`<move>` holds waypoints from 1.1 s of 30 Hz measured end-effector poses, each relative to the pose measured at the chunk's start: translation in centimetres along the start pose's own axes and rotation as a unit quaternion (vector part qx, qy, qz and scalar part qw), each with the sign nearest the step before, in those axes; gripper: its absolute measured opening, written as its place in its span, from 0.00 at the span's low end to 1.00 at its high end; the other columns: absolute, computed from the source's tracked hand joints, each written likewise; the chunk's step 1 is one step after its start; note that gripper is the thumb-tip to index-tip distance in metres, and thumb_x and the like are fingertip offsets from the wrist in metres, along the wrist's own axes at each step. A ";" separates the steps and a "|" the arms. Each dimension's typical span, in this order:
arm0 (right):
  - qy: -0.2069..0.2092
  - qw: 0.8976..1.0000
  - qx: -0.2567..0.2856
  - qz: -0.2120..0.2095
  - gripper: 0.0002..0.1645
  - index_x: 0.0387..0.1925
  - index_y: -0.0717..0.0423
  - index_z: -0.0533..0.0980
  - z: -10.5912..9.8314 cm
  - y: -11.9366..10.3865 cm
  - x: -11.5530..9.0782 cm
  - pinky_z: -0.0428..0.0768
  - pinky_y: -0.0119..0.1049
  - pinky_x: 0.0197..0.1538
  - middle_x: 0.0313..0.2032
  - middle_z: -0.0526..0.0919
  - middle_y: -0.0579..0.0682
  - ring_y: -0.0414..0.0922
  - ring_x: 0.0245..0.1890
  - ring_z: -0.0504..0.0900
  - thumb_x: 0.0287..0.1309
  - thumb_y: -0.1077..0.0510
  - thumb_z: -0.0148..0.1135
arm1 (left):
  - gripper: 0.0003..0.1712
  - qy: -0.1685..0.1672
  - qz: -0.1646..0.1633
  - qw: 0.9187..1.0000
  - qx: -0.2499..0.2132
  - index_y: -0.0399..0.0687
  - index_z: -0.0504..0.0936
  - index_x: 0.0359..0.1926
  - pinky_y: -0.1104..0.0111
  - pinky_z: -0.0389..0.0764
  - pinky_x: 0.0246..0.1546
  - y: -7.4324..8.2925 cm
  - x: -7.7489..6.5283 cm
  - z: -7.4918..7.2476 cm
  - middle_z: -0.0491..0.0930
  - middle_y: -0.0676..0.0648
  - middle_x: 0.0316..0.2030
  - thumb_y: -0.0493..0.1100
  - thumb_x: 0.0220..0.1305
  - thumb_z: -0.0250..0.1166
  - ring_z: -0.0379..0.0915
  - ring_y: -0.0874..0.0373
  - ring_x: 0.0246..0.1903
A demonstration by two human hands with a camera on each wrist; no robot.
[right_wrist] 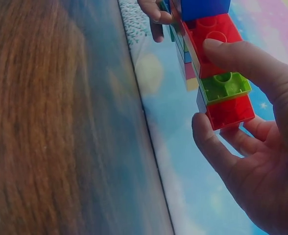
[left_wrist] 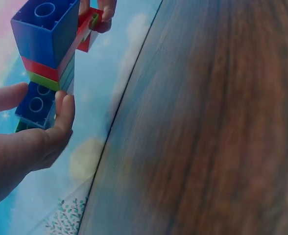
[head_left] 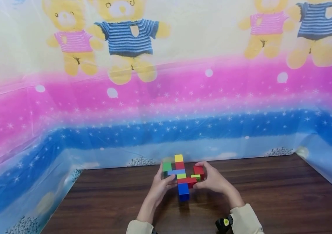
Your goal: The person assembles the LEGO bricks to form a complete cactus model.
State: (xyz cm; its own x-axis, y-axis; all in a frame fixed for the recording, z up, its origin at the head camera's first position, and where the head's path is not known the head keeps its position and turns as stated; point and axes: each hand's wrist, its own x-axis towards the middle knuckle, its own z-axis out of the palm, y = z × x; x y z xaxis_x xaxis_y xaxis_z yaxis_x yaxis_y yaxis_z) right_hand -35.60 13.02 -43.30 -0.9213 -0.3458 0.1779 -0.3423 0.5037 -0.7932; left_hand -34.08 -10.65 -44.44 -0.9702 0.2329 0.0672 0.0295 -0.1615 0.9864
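Note:
A build of joined toy bricks is held up in front of me between both hands. Its long row runs from a yellow brick [head_left: 178, 158] at the far end to a dark blue brick [head_left: 184, 192] at the near end. My left hand [head_left: 159, 188] pinches the left branch, a blue brick [left_wrist: 35, 104] with a green brick [head_left: 167, 166] beyond it. On the right side, a red brick [right_wrist: 222, 34], a lime brick [right_wrist: 227, 88] and another red brick [right_wrist: 232, 111] form a branch. My right hand [head_left: 214, 179] grips this branch, thumb on the nearer red brick and fingers at the outer one.
Below the hands lies a dark wooden tabletop [head_left: 110, 201]. A printed cloth [head_left: 154, 130] with bears and snowflakes hangs behind the table and along both sides. A black device [head_left: 223, 224] sits by the right sleeve.

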 end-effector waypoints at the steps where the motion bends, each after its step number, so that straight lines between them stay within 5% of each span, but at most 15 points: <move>1: 0.002 1.000 -0.001 0.003 0.47 0.62 0.57 0.63 0.1 0.1 0.0 0.78 0.46 0.51 0.52 0.77 0.58 0.48 0.47 0.77 0.43 0.54 0.77 | 0.46 -0.004 -0.001 1.000 0.002 0.49 0.30 0.77 0.64 0.82 0.50 0.0 -0.1 0.0 0.64 0.28 0.64 0.39 0.73 0.53 0.78 0.62 0.39; 9: 0.011 1.000 -0.016 0.015 0.46 0.60 0.57 0.65 0.4 1.0 0.0 0.76 0.54 0.56 0.52 0.78 0.57 0.50 0.49 0.75 0.42 0.51 0.78 | 0.44 -0.021 -0.027 0.999 0.020 0.37 0.26 0.75 0.62 0.81 0.52 0.2 -0.4 0.0 0.63 0.26 0.65 0.39 0.75 0.47 0.78 0.63 0.38; 16: 0.004 1.000 -0.011 0.019 0.46 0.60 0.57 0.64 0.3 1.1 -0.1 0.75 0.57 0.57 0.53 0.77 0.58 0.51 0.50 0.75 0.42 0.51 0.78 | 0.48 -0.009 -0.038 0.997 0.060 0.38 0.34 0.76 0.48 0.74 0.60 0.2 -0.3 -0.1 0.57 0.27 0.69 0.41 0.71 0.57 0.71 0.41 0.61; 21: -0.003 1.000 -0.010 0.018 0.46 0.61 0.58 0.64 0.2 1.4 -0.2 0.74 0.58 0.58 0.53 0.77 0.58 0.51 0.51 0.75 0.42 0.52 0.78 | 0.49 0.009 -0.041 0.991 0.125 0.37 0.42 0.76 0.46 0.73 0.60 0.3 -0.3 -0.4 0.59 0.29 0.69 0.44 0.67 0.62 0.65 0.36 0.64; 29: -0.022 0.999 -0.003 0.038 0.46 0.61 0.57 0.64 0.5 2.2 -0.3 0.73 0.59 0.60 0.54 0.77 0.58 0.51 0.51 0.75 0.43 0.52 0.78 | 0.52 -0.004 -0.068 0.985 0.161 0.38 0.39 0.77 0.36 0.46 0.70 0.2 -0.4 -0.5 0.52 0.29 0.73 0.45 0.65 0.64 0.43 0.33 0.73; 33: -0.020 0.999 -0.008 0.040 0.47 0.61 0.57 0.65 0.6 2.4 -0.2 0.72 0.60 0.60 0.56 0.76 0.58 0.52 0.54 0.73 0.41 0.50 0.78 | 0.53 -0.016 -0.079 0.985 0.152 0.39 0.39 0.77 0.35 0.44 0.70 0.1 -0.3 -0.6 0.54 0.30 0.72 0.42 0.63 0.66 0.44 0.33 0.73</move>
State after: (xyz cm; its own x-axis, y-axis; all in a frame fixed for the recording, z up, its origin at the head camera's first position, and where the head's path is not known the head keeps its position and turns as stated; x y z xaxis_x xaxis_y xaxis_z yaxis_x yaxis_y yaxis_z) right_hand -36.11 13.89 -45.60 -0.9374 -0.3361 0.0910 -0.2719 0.5434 -0.7942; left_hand -33.94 -11.27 -44.44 -0.9603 0.2635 -0.0912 -0.0458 0.1736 0.9838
